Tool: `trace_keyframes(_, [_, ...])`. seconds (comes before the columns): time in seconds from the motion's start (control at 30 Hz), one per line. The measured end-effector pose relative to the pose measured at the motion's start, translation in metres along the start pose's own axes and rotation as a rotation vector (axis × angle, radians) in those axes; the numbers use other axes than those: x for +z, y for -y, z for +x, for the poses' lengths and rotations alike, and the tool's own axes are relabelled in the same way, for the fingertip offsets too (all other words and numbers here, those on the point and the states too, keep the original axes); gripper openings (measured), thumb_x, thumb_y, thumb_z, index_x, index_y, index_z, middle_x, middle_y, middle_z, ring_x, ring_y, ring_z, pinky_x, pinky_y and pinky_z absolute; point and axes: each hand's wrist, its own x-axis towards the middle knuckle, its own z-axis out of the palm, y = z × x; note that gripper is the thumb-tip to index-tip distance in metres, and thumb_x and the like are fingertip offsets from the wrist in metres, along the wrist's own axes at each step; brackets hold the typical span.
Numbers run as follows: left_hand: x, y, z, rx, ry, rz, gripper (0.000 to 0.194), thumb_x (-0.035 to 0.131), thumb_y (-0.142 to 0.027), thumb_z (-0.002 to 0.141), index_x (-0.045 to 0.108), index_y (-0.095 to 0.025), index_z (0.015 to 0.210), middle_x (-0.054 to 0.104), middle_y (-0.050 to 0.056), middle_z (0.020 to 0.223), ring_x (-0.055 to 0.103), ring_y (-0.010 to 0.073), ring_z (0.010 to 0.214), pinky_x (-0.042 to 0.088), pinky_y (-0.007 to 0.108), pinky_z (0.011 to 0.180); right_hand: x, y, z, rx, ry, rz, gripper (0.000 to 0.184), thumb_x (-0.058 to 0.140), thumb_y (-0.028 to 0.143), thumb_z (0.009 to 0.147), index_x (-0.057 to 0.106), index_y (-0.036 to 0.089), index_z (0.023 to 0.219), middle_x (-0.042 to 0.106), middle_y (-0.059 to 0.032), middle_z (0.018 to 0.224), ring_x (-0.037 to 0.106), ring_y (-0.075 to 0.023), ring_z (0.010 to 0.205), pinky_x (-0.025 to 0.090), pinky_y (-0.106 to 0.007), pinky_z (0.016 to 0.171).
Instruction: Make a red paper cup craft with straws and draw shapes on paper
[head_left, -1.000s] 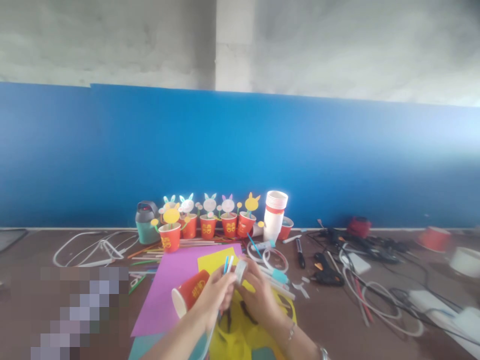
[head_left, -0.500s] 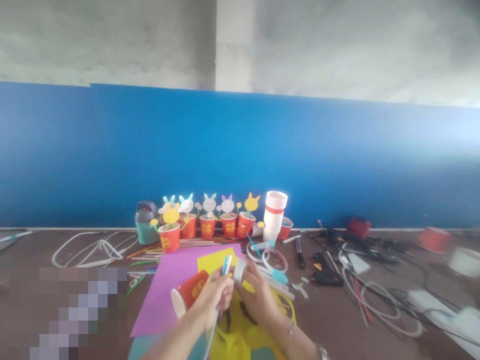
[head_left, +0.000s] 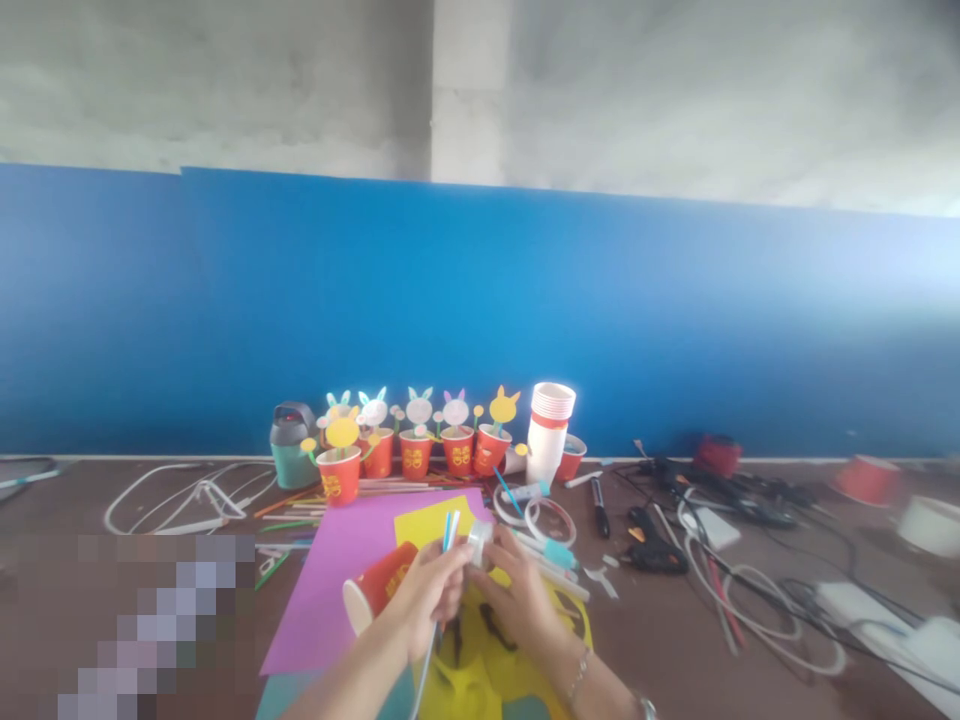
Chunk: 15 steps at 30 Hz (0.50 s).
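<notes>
My left hand [head_left: 431,588] is closed round thin blue and white sticks [head_left: 451,530], which point up out of the fist; a long pale strand runs down below it. In my right hand [head_left: 521,592] is a small roll of clear tape [head_left: 480,540], gripped at its side. The left thumb reaches the near side of the roll. A red paper cup [head_left: 379,580] lies tipped over beside my left hand. Yellow paper [head_left: 480,690] with cut-outs spreads under both hands, next to a purple sheet [head_left: 315,610].
Behind stand several red cups with paper rabbit figures [head_left: 415,455], a stack of white cups [head_left: 551,435] and a grey-green bottle [head_left: 294,450]. Loose sticks [head_left: 292,515] lie left. A marker [head_left: 600,508], a black glue gun [head_left: 651,548] and tangled cables [head_left: 757,600] are on the right.
The tape roll has turned slightly and moved a little between my hands, and the left thumb now reaches further onto it. The things on the table have not moved.
</notes>
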Motion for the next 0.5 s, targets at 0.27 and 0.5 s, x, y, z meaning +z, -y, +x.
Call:
trace_keyframes(0.27, [0.0028,-0.0016,-0.0068,0.035,0.029,0.02,0.044,0.076,-0.046,0.058,0.046,-0.02,0.078,0.03,-0.014,0.048,0.017,0.0016,0.038,0.007,0.019,0.039,-0.0024,-0.0015,-0.0012,-0.112,-0.019,-0.178,0.044,0.048,0.006,0.08,0.056,0.023,0.121,0.048,-0.0112,0.134,0.044,-0.0262,0.127,0.042,-0.046,0.103])
trace_keyframes(0.5, [0.0037,-0.0034,-0.0066,0.054,-0.015,-0.024,0.056,0.08,-0.056,0.054,0.045,-0.02,0.077,0.024,-0.014,0.047,0.014,0.0013,0.039,0.006,0.019,0.039,-0.0055,0.0028,-0.0063,-0.145,-0.065,-0.118,0.043,0.047,0.006,0.078,0.057,0.02,0.117,0.043,-0.0131,0.14,0.039,-0.0308,0.132,0.039,-0.05,0.107])
